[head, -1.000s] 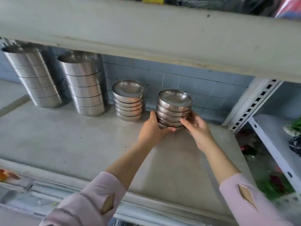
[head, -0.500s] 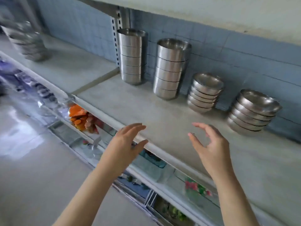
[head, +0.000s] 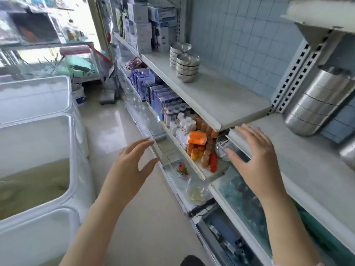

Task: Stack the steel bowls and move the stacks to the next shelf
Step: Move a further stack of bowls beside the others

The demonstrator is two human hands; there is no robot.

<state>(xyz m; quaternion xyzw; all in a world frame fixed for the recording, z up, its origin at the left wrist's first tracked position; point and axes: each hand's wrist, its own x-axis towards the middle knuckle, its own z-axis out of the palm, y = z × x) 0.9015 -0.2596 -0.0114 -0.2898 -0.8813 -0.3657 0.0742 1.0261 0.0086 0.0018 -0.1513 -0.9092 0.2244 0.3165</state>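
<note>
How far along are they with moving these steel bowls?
Done, apparently: bowls are stacked, and a tall steel stack stands on the near shelf. In hand: nothing; left hand and right hand hover open and empty. Left, probably: the front bowl stack and rear bowl stack on the far shelf, not yet moved.

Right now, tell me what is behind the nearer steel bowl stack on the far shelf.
A second stack of steel bowls, its lower right covered by the nearer stack; white boxes farther back.
</note>
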